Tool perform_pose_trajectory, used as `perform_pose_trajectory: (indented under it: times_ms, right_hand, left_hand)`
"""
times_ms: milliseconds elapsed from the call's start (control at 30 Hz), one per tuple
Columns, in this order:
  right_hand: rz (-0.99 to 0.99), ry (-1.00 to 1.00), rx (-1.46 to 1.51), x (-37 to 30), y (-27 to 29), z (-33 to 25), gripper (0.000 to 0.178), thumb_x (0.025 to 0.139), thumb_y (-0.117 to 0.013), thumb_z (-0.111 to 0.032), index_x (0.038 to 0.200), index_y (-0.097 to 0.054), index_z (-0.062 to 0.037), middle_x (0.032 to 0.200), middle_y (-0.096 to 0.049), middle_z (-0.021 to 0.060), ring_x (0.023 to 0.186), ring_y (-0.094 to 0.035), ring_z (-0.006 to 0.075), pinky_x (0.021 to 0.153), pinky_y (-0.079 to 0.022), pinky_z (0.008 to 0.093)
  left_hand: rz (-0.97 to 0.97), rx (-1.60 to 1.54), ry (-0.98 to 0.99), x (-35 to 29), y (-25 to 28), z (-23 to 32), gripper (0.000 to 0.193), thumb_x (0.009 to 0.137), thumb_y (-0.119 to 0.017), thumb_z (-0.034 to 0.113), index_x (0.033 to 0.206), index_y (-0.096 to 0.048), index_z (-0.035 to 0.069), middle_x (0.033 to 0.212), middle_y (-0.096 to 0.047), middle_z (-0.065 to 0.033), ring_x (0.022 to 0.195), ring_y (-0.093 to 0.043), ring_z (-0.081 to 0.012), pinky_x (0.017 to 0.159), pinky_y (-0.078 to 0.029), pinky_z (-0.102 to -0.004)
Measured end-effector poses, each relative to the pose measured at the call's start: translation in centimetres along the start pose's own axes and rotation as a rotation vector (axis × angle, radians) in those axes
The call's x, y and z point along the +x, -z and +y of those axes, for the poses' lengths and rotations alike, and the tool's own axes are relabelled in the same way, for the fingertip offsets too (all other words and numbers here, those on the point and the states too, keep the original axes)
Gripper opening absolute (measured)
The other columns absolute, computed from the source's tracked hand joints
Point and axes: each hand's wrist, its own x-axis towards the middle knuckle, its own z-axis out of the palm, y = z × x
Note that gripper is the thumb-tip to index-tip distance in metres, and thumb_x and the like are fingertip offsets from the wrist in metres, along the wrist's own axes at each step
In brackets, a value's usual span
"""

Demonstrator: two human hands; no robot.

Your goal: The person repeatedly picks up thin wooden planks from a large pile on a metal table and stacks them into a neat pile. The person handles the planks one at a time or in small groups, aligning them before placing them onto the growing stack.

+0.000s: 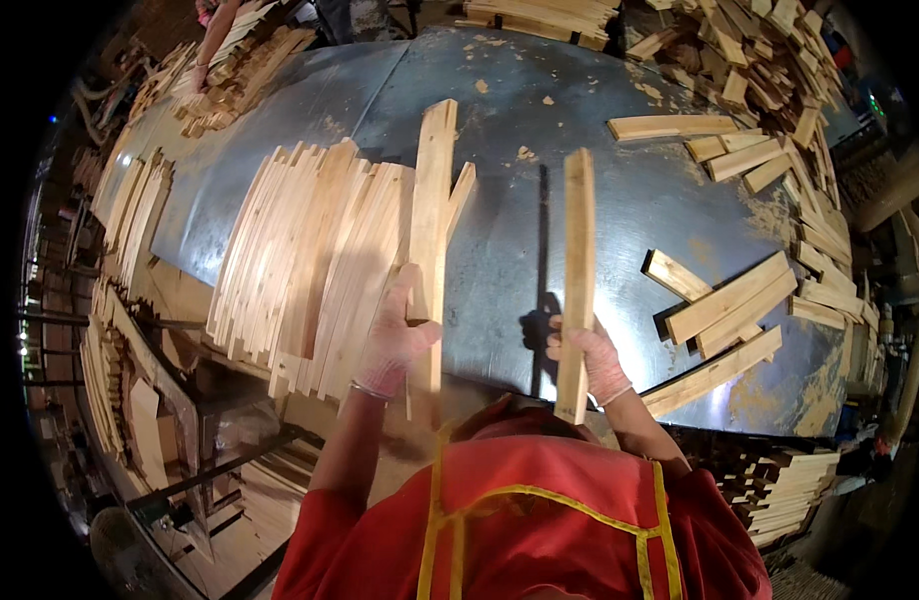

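In pale gloves, both my hands grip lengths of light wood over a metal-topped table (500,230). My left hand (395,340) is closed on a long wooden board (435,190) that points away from me. Another strip (462,200) leans out at an angle just behind that board. My right hand (595,362) is closed round a narrower wooden board (580,225), held upright-looking and apart from the first, its dark shadow falling to its left. Left of my left hand lies a row of similar wooden strips (300,240), packed side by side.
Several loose boards (735,300) lie to the right, with a large heap of offcuts (740,60) at the far right. At the far left, another person's arm (215,45) reaches over stacked strips (240,85). Sawdust patches dot the table. More wood is stacked below its right edge (795,490).
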Motion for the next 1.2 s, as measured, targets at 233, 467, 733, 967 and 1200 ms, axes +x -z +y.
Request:
perform_pose_trajectory:
  times_ms: [233, 467, 733, 967, 1200]
  right_hand:
    - [-0.03, -0.014, -0.038, 1.0, -5.5, 3.0, 0.085, 0.09, -0.082, -0.014, 0.162, -0.037, -0.0026, 0.131, -0.063, 0.0153, 0.119, -0.063, 0.028, 0.104, -0.056, 0.0406]
    - [0.156, 0.261, -0.288, -3.5, -0.2, -1.5, 0.096, 0.085, -0.081, -0.015, 0.166, -0.031, -0.0041, 0.127, -0.064, 0.014, 0.114, -0.063, 0.0216, 0.098, -0.055, 0.0341]
    - [0.659, 0.553, -0.173, -19.0, 16.9, -9.1, 0.094, 0.084, -0.08, -0.013, 0.166, -0.035, -0.0112, 0.117, -0.066, 0.0088, 0.101, -0.066, 0.0213, 0.09, -0.058, 0.0363]
    - [1.287, 0.619, 0.078, -42.7, 35.4, -11.3, 0.098, 0.079, -0.075, -0.009, 0.165, -0.029, 0.0003, 0.096, -0.064, 0.011, 0.082, -0.063, 0.0216, 0.067, -0.064, 0.0409]
    - [1.518, 0.673, 0.131, -55.1, 58.5, -16.8, 0.02, 0.09, -0.074, -0.014, 0.1, -0.067, 0.0013, 0.075, -0.056, 0.0039, 0.061, -0.047, 0.0153, 0.059, -0.045, 0.0356]
  left_hand:
    - [-0.449, 0.192, 0.156, -0.8, -8.3, -0.5, 0.08, 0.089, -0.071, 0.019, 0.163, -0.043, 0.007, 0.153, -0.057, -0.0146, 0.136, -0.059, -0.0286, 0.114, -0.046, -0.0404]
    - [-0.403, 0.543, -0.224, -0.2, -11.8, -5.2, 0.065, 0.091, -0.075, 0.033, 0.146, -0.061, 0.002, 0.156, -0.051, -0.0212, 0.144, -0.05, -0.0398, 0.119, -0.043, -0.045]
    - [-0.555, 0.445, -0.354, 2.9, -23.4, -7.4, 0.078, 0.092, -0.076, 0.03, 0.159, -0.046, 0.004, 0.16, -0.049, -0.0167, 0.144, -0.052, -0.0329, 0.12, -0.042, -0.0418]
    - [-0.497, -0.07, 0.213, 7.2, -42.7, -4.3, 0.029, 0.093, -0.081, 0.034, 0.109, -0.065, 0.015, 0.087, -0.061, 0.0012, 0.067, -0.049, -0.0082, 0.056, -0.042, -0.0255]
    - [-0.134, -0.29, 0.422, 10.2, -56.8, -3.3, 0.03, 0.104, -0.067, 0.038, 0.112, -0.068, 0.009, 0.108, -0.075, -0.0058, 0.078, -0.074, -0.0216, 0.05, -0.053, -0.0357]
